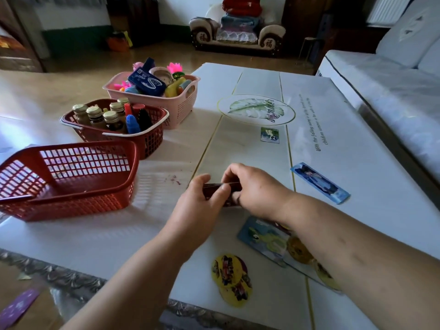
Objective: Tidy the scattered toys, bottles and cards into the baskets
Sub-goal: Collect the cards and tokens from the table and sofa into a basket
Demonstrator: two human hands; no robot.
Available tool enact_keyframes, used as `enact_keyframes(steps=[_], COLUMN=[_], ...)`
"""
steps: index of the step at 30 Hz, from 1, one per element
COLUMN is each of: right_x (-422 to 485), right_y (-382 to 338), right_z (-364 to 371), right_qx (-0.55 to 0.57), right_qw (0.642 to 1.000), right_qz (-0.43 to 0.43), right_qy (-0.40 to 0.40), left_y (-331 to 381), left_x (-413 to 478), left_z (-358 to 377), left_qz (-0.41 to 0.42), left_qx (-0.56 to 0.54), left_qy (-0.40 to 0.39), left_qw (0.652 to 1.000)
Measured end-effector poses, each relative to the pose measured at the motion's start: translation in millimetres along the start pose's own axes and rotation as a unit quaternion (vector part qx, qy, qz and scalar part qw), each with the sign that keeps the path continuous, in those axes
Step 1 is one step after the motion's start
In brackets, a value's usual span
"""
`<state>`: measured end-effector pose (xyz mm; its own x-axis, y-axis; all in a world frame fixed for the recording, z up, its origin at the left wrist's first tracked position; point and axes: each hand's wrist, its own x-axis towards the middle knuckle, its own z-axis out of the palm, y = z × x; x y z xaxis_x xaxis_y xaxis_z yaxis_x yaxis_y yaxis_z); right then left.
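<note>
Gently now — square up the dark cards point(215, 186), pinched between left hand point(202, 201) and right hand point(254, 189) over the middle of the table point(333, 139), then lower flat into the near red basket point(71, 206).

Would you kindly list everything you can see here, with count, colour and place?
table: one, white, fills the middle
pink basket: one, pink, far side of table
toys: several, mixed colours, in pink basket
bottle basket: one, red, before pink basket
bottles: several, brown, gold caps, in bottle basket
near basket: one, red, table's near left
square card: one, blue-green, table centre
long card: one, blue, right of hands
round cards: at least two, yellow, near edge
picture card: one, blue, under right forearm
purple card: one, purple, floor, bottom left
sofa: one, white, right
dark cards: thin stack, dark red, between both hands
left hand, right hand: two, both gripping dark cards
</note>
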<state>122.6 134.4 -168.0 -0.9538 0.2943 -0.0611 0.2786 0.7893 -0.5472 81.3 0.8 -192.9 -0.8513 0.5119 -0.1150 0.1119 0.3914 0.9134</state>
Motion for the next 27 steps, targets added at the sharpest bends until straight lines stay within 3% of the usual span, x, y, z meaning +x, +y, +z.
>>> enact_keyframes(steps=[4,8,10,18,22,25,27], right_x=[-21,-48,-55,-44,-36,-35,-40], right_y=[14,31,34,39,50,61,61], right_z=[-30,-41,-32,-33,-36,-43,-46], right_qx=[-0.016,-0.264,-0.301,-0.178,-0.031,0.134,0.105], right_qw=[0.999,0.952,0.937,0.966,0.994,0.98,0.985], right_qz=[0.029,0.113,0.124,0.115,0.101,0.121,0.087], right_qy=[-0.035,-0.109,-0.13,-0.147,-0.032,0.088,0.102], left_y=[-4,-2,-3,-1,3,4,2], left_x=[0,2,3,-10,-17,-18,-16], left_z=[-11,-21,-23,-22,-27,-26,-23], left_qz=[0.077,0.071,0.077,0.105,0.119,0.121,0.132], left_qx=[0.203,0.213,0.211,0.225,0.234,0.24,0.246], left_qy=[0.043,0.083,0.072,0.017,-0.017,-0.023,-0.028], left_qw=[0.975,0.971,0.972,0.969,0.965,0.963,0.96])
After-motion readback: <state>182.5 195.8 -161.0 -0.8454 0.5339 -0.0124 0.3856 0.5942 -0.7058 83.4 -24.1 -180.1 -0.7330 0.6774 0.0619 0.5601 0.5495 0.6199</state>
